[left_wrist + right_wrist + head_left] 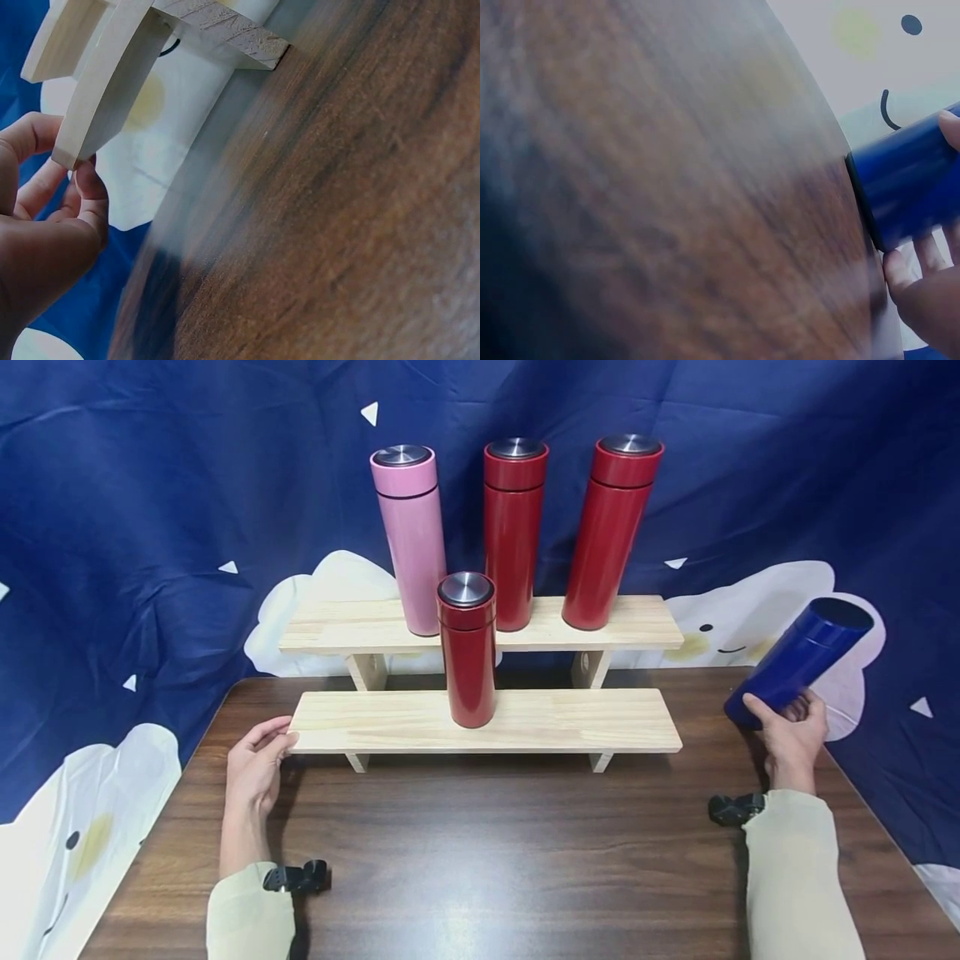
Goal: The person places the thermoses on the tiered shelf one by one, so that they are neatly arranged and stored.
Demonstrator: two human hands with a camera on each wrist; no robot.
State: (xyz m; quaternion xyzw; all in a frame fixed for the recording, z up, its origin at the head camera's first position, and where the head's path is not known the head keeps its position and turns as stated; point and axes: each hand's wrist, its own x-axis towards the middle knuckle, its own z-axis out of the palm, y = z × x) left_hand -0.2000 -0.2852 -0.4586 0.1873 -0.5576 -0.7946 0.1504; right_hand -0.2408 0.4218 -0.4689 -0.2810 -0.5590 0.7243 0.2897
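At the right end of the table, my right hand (797,739) grips a blue thermos (795,664) around its lower part. The thermos stands upright, leaning outward in the head view, its base at the tabletop in the right wrist view. On the left, my left hand (255,760) pinches the left end of the lower wooden shelf (375,722), thumb and fingers at its corner (69,154). One red thermos (471,668) stands on this lower shelf. Behind it, the upper wooden shelf (330,627) bears a pink thermos (411,543) and two red thermoses (513,543).
Both shelves rest on short wooden legs (358,762) on a dark brown table (480,843). A blue cloth (225,468) with white clouds hangs behind and beside the table. Black straps with small devices (300,877) sit on both wrists.
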